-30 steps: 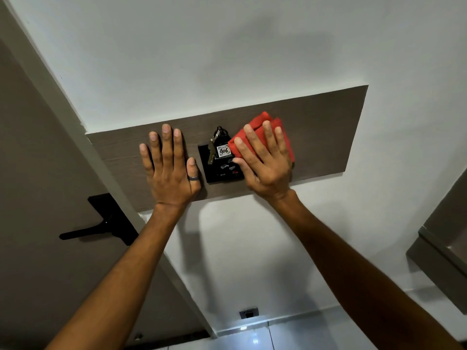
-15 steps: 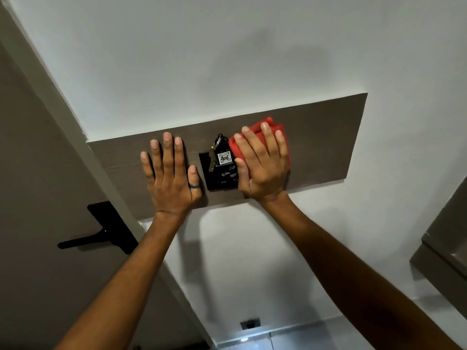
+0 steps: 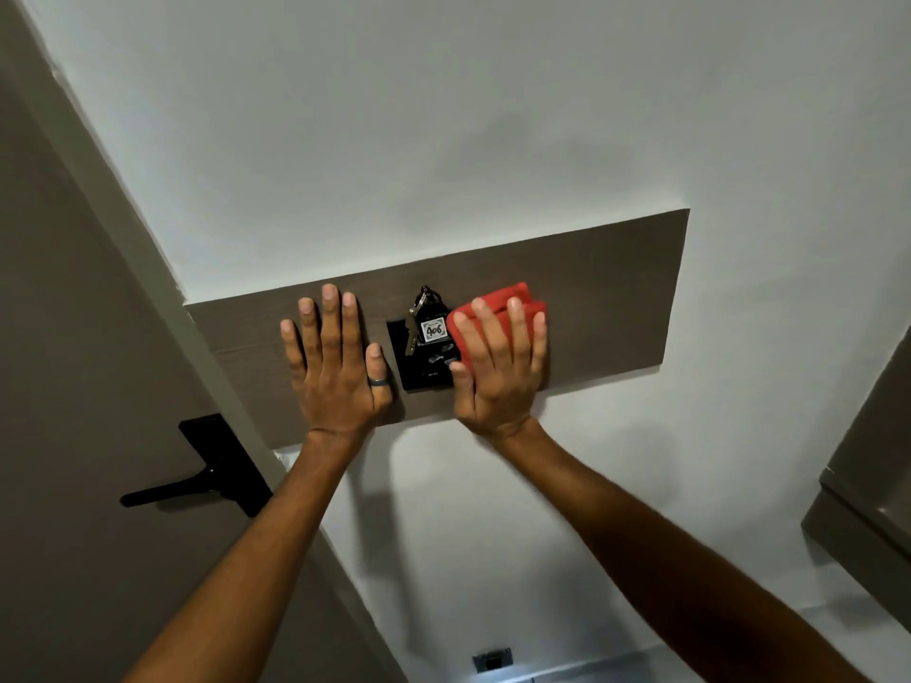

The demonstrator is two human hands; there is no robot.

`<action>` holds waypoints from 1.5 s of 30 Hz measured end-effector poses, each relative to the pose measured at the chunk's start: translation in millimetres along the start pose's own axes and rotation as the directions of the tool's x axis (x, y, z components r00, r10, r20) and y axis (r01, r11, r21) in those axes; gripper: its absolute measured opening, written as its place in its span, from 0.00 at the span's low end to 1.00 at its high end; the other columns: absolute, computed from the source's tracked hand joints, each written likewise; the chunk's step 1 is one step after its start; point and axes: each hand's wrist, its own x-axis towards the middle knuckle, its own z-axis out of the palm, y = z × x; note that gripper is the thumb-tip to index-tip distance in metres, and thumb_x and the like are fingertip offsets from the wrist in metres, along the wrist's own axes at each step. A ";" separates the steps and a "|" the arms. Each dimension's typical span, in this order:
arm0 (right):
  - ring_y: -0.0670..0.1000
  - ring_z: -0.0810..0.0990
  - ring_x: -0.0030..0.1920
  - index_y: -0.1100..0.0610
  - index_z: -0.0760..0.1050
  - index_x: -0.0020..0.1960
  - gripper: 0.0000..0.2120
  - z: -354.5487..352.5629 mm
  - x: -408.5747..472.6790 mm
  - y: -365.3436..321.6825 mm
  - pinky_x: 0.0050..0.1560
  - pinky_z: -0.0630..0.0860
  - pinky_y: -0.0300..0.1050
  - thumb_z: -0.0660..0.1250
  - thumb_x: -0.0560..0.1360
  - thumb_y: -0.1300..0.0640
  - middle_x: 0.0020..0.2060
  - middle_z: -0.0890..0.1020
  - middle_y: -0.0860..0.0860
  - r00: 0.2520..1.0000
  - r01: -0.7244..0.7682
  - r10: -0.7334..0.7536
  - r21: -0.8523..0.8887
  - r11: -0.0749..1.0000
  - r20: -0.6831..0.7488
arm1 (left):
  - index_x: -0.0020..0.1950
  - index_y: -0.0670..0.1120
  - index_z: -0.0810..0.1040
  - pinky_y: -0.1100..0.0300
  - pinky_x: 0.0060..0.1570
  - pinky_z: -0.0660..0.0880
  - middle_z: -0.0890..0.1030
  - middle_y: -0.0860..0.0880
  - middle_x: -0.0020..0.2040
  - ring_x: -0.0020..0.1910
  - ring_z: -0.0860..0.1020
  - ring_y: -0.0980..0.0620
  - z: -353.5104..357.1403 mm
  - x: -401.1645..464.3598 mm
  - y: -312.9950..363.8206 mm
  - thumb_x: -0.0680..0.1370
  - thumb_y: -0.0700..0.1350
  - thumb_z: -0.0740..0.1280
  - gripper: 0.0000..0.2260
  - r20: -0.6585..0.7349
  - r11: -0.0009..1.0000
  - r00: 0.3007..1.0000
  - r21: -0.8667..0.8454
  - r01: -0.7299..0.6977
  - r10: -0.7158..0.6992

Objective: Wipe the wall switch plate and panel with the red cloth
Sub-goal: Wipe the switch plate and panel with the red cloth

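A dark wood-grain panel [image 3: 611, 298] runs across the white wall. A black switch plate [image 3: 419, 372] is set in its middle, with a key and a tag marked 406 [image 3: 434, 330] hanging over it. My right hand [image 3: 498, 372] lies flat on the folded red cloth [image 3: 515, 298], pressing it against the panel and the plate's right edge. Only the cloth's top shows above my fingers. My left hand [image 3: 335, 372], a ring on its thumb, rests flat and spread on the panel just left of the plate, holding nothing.
A grey-brown door with a black lever handle [image 3: 197, 480] stands at the left, its frame meeting the panel's left end. A grey cabinet edge [image 3: 867, 490] juts in at the right. A small outlet [image 3: 493, 660] sits low on the wall near the floor.
My right hand has slid the red cloth a little leftward and down over the plate's right edge, fingers turning more upright. My left hand has stayed in place.
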 end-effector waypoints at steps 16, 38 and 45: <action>0.59 0.67 0.79 0.51 0.73 0.75 0.22 0.6 -7.6 -5.8 0.82 0.60 0.63 0.52 0.86 0.46 0.75 0.75 0.51 0.997 -0.059 0.062 -0.053 0.997 0.051 | 0.82 0.40 0.57 0.43 0.81 0.47 0.62 0.40 0.80 0.82 0.49 0.44 -1.5 0.1 2.2 0.84 0.48 0.53 0.27 -0.003 1.000 1.000 0.013 0.000 0.000; 0.57 0.71 0.77 0.48 0.76 0.73 0.21 6.4 16.0 12.6 0.79 0.66 0.63 0.57 0.85 0.45 0.72 0.80 0.50 0.994 0.108 -0.108 -0.020 0.994 0.013 | 0.81 0.39 0.57 0.44 0.81 0.47 0.65 0.36 0.78 0.82 0.48 0.45 4.3 -4.5 -0.9 0.84 0.49 0.51 0.26 -0.026 1.000 1.000 0.011 -0.003 0.003; 0.55 0.78 0.69 0.50 0.78 0.69 0.16 -28.5 -15.2 44.5 0.65 0.76 0.58 0.65 0.83 0.51 0.66 0.83 0.50 0.960 0.279 -0.275 -0.115 0.953 0.051 | 0.81 0.39 0.59 0.44 0.81 0.47 0.63 0.39 0.79 0.82 0.49 0.44 -1.7 0.4 2.9 0.83 0.48 0.53 0.26 -0.015 1.000 1.000 0.030 -0.005 0.006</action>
